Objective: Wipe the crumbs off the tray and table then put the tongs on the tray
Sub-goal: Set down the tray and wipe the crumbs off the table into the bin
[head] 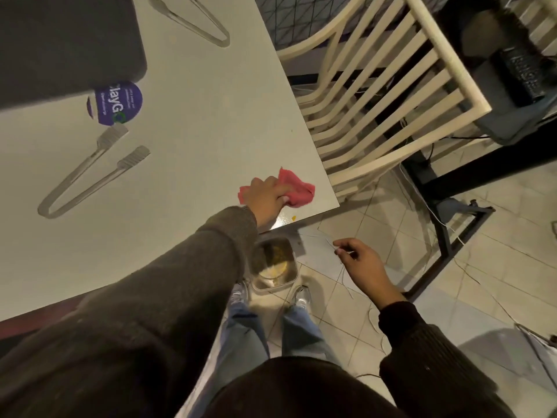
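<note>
Wiping step, table portion. Dark tray (60,40) sits at the far left corner of the table (187,122), its near edge over a purple sticker (118,103). One pair of tongs (90,179) lies just this side of the sticker, arms spread, well left of the wiping. A second pair of tongs (193,19) lies at the top edge of view, right of the tray. Neither is on the tray yet.

Left hand (266,197) presses a red cloth (297,190) flat near the table's right corner, fingers clenched over the bunched fabric. A small yellow crumb (293,218) sits at the table edge just beside the hand, another speck (291,130) farther up near the right edge.

To do this well, I judge: sweep toward the near edge in one stroke, keeping the cloth flat, so crumbs drop into the bin (274,263) on the floor directly below (it already holds yellow bits).

Right hand (358,260) hangs off the table over the floor, fingers loosely curled, pinching at nothing I can make out.

A slatted chair (376,95) stands tight against the table's right side, limiting sweeps that way. Loose cables trail across the floor tiles.
</note>
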`<state>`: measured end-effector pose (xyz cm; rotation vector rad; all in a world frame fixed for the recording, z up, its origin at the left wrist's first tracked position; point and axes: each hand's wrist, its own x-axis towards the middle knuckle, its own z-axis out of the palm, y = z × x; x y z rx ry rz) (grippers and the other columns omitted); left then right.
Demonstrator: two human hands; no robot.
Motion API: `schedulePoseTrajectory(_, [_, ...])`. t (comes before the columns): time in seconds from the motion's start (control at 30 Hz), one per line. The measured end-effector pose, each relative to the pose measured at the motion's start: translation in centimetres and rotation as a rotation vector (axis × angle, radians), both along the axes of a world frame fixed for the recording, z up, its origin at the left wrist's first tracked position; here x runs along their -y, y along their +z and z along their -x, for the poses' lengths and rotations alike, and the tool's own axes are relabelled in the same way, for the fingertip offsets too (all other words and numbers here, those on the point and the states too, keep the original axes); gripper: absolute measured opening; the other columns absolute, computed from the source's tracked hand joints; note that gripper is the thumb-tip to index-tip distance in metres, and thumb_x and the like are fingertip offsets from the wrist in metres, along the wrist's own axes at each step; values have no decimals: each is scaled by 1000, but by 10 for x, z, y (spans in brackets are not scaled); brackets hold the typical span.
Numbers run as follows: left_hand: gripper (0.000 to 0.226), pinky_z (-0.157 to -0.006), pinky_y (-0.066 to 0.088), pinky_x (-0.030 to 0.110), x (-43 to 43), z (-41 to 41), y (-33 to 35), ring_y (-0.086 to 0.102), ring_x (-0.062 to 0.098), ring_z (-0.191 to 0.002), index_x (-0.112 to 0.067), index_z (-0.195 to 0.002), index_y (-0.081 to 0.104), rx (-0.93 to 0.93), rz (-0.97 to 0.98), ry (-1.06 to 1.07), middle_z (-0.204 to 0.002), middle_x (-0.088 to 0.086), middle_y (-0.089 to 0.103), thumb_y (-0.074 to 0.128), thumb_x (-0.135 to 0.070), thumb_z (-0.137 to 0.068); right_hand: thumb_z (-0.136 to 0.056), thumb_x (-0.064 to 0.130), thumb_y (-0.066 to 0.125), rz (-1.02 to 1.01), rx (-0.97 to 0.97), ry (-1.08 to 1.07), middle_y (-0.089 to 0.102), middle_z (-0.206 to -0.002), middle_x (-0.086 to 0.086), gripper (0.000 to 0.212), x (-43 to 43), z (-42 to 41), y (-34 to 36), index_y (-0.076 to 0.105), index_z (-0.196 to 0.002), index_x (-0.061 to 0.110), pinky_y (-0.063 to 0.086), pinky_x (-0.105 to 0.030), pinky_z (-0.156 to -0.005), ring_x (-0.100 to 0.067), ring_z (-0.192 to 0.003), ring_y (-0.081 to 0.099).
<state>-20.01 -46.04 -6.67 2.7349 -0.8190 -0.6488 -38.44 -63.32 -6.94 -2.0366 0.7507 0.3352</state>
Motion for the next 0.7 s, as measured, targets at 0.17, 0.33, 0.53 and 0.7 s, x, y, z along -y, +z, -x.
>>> schedulePoseTrajectory(0.17, [34,-88,34,39,-24,35,-1,42,30,-110,-39,-129,47,-77,-45,-171,-130,4,48,35,-34,-98,-91,15,54,-28,8,23,65,-97,3,17,-11,-7,0,66,-100,22,41,-20,-70,-14,-85,59])
schedulePoseTrajectory(0.33, [33,-98,34,40,-46,51,2,44,32,-110,-23,-125,57,-240,185,25,-124,12,51,39,-28,-97,-91,15,54,-73,43,98,64,-100,3,19,-17,-26,7,67,-105,17,40,-23,-78,-12,-91,57])
schedulePoseTrajectory(0.53, [40,-103,38,45,-64,8,18,54,24,-112,-32,-121,60,-182,442,452,-117,8,62,36,-42,-90,-91,15,55,-73,106,211,63,-94,4,17,-3,-55,20,67,-103,19,40,-14,-67,-12,-84,57])
schedulePoseTrajectory(0.7, [38,-103,39,46,-65,-66,26,54,35,-111,-31,-118,60,-85,427,645,-117,14,59,40,-42,-88,-91,15,55,-65,96,185,65,-96,3,16,18,-65,18,66,-102,21,44,-26,-80,-16,-90,59])
